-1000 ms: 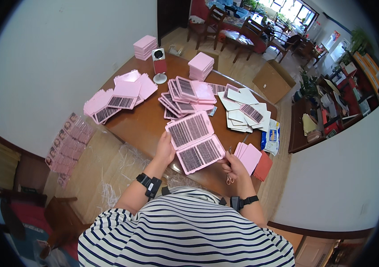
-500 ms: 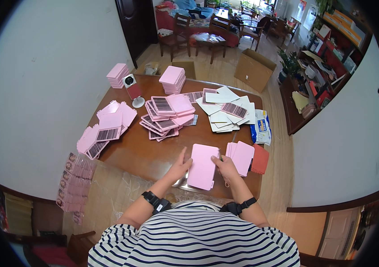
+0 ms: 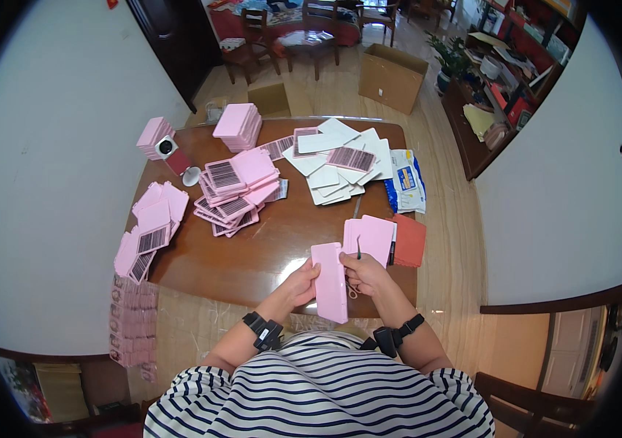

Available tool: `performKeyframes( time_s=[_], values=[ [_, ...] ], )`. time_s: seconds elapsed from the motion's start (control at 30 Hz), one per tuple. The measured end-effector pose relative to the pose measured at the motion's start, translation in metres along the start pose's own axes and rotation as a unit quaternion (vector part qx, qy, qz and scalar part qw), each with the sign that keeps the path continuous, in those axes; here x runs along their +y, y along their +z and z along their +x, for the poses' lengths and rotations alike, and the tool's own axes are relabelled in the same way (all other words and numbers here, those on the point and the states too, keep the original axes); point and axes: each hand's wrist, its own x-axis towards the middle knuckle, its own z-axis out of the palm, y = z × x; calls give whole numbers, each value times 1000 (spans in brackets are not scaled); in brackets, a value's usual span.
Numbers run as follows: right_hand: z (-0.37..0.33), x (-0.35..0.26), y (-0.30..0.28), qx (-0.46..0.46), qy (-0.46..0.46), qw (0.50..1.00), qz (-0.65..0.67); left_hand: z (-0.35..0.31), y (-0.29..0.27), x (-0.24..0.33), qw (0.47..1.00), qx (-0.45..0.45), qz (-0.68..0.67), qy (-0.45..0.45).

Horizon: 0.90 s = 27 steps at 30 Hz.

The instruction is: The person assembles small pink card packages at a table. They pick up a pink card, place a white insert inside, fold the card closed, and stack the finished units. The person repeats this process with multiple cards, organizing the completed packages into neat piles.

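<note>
A flat pink case (image 3: 330, 288) is held upright and tilted between my two hands, close to my body at the near table edge. My left hand (image 3: 300, 283) grips its left side with the thumb along the edge. My right hand (image 3: 363, 273) pinches the upper right edge. A thin dark curved tool, apparently tweezers (image 3: 359, 246), sticks up from my right hand. Just beyond that hand lie pink sheets or covers (image 3: 371, 237), beside a red-orange flat piece (image 3: 409, 241).
Open pink cases with dark-striped cards (image 3: 234, 190) lie piled mid-table, more open cases (image 3: 154, 212) at the left. Closed stacks (image 3: 238, 125) stand at the back by a small camera (image 3: 172, 153). White cards (image 3: 333, 179) and a blue-white packet (image 3: 406, 182) lie right.
The pink case has turned from showing its broad face to a narrower, tilted side, still in both hands. The tool in my right hand now shows more. The whole view has shifted.
</note>
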Motion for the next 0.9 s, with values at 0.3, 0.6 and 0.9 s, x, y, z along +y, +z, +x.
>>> performKeyframes(
  time_s=[0.3,0.6,0.9],
  values=[
    [-34,12,-67,-14,-31,999,31,75,12,3,989,120,60,67],
    [-45,28,-109,17,-77,997,3,107,46,-22,991,108,68,-27],
    [9,47,-140,317,-183,874,-320,188,15,26,727,209,635,160]
  ],
)
